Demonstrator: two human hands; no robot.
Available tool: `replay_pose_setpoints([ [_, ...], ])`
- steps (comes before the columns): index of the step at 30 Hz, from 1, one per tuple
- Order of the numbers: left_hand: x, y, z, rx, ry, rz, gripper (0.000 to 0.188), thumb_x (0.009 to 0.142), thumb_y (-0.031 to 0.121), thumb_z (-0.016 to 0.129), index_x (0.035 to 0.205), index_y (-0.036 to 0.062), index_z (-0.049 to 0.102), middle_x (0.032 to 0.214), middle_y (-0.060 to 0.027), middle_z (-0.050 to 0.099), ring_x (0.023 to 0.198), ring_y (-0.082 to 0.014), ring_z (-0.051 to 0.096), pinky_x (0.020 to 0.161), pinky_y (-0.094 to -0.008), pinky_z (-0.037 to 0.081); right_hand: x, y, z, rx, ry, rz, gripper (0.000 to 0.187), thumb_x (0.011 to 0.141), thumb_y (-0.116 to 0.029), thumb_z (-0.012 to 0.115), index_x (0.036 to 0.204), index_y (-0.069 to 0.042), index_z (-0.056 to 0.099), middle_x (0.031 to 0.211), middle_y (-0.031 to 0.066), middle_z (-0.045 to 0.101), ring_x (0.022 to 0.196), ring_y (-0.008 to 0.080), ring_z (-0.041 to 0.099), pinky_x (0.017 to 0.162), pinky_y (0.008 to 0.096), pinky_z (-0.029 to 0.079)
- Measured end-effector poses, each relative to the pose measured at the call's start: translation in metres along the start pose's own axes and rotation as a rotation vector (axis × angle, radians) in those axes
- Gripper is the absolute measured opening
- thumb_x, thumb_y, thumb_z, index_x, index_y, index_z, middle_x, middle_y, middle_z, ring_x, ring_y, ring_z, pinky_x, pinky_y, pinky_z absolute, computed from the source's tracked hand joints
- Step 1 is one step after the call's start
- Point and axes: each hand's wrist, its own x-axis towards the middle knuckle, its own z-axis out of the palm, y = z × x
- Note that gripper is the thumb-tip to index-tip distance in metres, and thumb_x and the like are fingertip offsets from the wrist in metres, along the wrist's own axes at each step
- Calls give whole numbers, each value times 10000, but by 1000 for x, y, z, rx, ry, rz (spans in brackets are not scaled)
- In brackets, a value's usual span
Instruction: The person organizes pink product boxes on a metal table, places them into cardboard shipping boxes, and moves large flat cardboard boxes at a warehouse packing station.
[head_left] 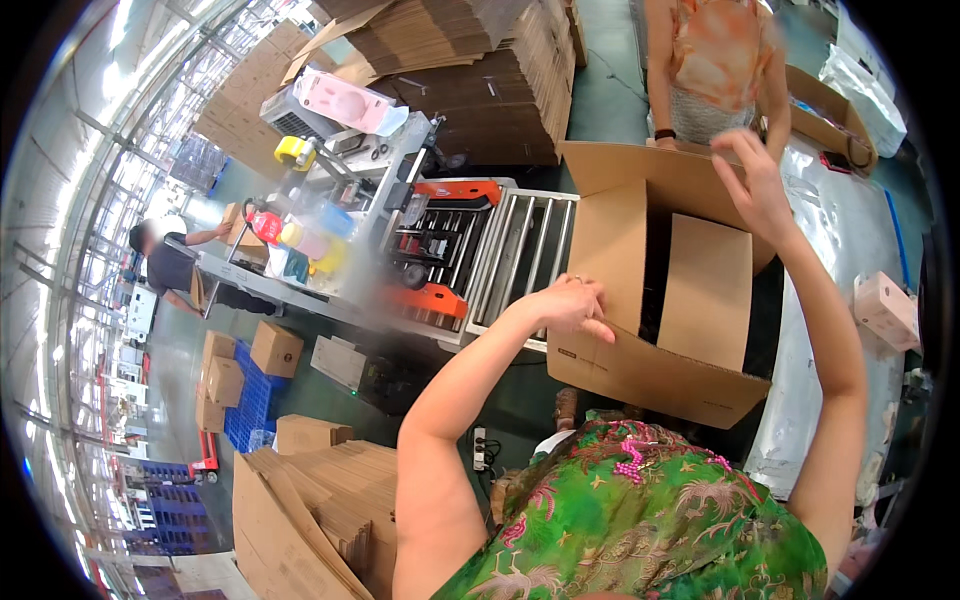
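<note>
A brown cardboard box (647, 375) stands in front of me with its top flaps raised. Its inside is dark, and I cannot make out what lies there. My left hand (578, 308) is at the near left corner, its fingers bent over the box's edge where two flaps meet. Above the far right side, my right hand (755, 195) is raised with fingers apart, holding nothing. The left flap (608, 260) and the right flap (705, 290) lean inward over the opening.
A roller conveyor (525, 245) with an orange-ended machine adjoins the box's left. Across from me stands a person in an orange top (722, 60). A silvery covered table (800, 400) runs along the right. Flattened cartons (470, 90) are stacked behind; more cartons (310, 500) lean at lower left.
</note>
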Motion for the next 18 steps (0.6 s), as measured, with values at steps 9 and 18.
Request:
replay_pose_setpoints([
  [9,22,3,20,149,383,-25,520,706,577,656,725,62,726,998,-87,546,1134,-292,409,984,-408,298,-37,8,26,-353,-274,102,555,907,-371,545,1295,18,467,1267,206,535,1142,365,519,972,400,406],
  [18,6,-10,36,-225,267,-10,512,730,529,678,691,19,690,1021,-139,518,1006,-303,495,829,-378,440,1,17,30,-207,-431,364,486,943,-459,437,1126,-46,615,1000,206,648,960,379,603,827,432,463],
])
